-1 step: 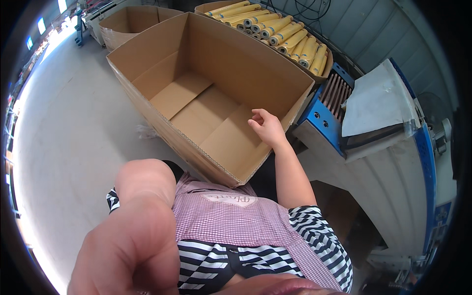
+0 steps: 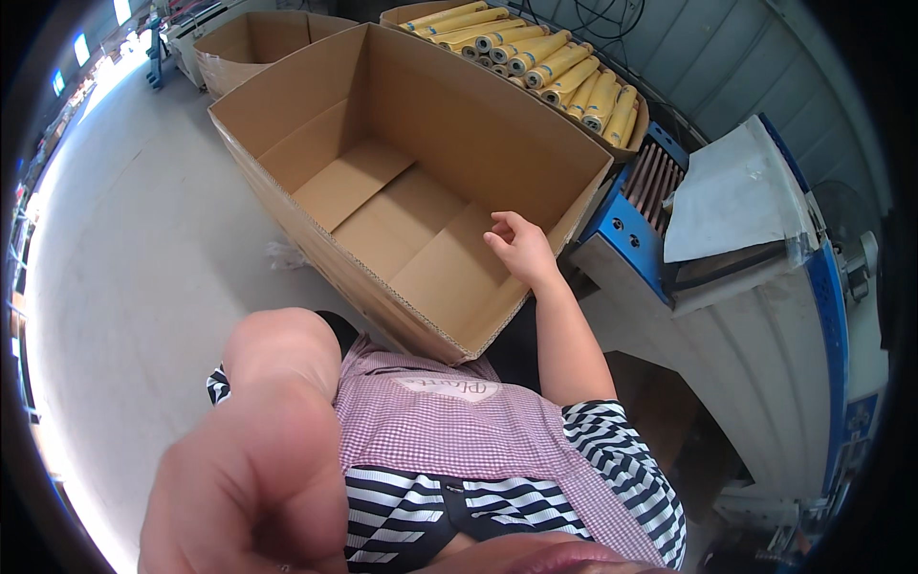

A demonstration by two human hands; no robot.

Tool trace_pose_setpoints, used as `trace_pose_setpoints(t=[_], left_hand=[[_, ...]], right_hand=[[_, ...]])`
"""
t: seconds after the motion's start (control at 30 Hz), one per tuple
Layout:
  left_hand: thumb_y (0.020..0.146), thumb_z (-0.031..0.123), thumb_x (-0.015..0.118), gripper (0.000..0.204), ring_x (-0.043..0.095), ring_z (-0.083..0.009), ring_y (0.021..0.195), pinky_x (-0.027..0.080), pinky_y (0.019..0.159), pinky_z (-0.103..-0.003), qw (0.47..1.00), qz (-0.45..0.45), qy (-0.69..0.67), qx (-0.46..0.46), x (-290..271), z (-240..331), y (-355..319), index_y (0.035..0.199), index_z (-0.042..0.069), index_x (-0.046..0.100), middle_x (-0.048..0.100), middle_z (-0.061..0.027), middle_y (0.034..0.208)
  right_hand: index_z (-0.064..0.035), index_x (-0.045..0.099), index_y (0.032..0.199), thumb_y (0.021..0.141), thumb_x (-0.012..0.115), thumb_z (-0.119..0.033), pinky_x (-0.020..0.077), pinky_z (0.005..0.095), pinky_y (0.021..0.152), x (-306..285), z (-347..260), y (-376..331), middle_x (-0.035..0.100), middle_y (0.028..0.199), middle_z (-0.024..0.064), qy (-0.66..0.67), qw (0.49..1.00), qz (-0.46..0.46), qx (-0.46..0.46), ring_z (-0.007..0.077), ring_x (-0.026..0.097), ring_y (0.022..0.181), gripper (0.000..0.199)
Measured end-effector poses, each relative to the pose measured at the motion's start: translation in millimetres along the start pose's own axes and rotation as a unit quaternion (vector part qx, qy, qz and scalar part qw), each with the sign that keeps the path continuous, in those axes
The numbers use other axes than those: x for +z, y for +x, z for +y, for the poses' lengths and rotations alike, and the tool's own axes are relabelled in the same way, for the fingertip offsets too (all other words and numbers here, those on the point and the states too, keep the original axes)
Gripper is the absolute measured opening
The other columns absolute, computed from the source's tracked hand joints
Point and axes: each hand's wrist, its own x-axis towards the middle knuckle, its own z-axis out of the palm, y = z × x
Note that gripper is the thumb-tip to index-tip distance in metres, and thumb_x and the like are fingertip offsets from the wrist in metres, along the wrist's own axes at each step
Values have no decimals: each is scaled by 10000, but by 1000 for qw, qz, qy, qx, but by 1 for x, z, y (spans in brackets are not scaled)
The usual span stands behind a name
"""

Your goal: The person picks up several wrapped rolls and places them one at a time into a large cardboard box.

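Over the near right corner of the big empty cardboard box (image 2: 402,191), my right hand (image 2: 521,247) hovers with its fingers loosely spread, gripping nothing, just inside the box's right wall. My left hand (image 2: 253,488) is raised close to the camera, blurred and huge; it looks curled, but I cannot tell whether it holds anything. The box stands open on the floor against my checked apron (image 2: 449,421), its bottom flaps lying flat. Beyond it sits a second box full of yellow rolls (image 2: 555,67), and to my right a blue and white machine (image 2: 736,249). I judge the box could slide or tip if I lean on that thin wall.
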Motion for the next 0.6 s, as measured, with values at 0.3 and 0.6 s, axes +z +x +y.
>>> trace_pose_setpoints(t=[0.3, 0.6], left_hand=[[849, 31, 676, 162, 594, -75, 926, 440, 741, -163, 969, 46, -46, -237, -3, 24, -8, 999, 89, 656, 659, -1, 968], [847, 74, 683, 189, 602, -119, 945, 500, 744, -221, 840, -52, -12, -540, -17, 70, -3, 1028, 127, 690, 659, -7, 1007]], right_hand=[[-50, 668, 1239, 899, 724, -222, 538, 344, 951, -1, 10, 5, 732, 1123, 138, 123, 992, 15, 0, 236, 698, 1057, 385], [-57, 669, 1242, 866, 701, -149, 531, 384, 970, -168, 120, 104, 695, 1208, 173, -178, 940, 291, 0, 307, 679, 1106, 389]])
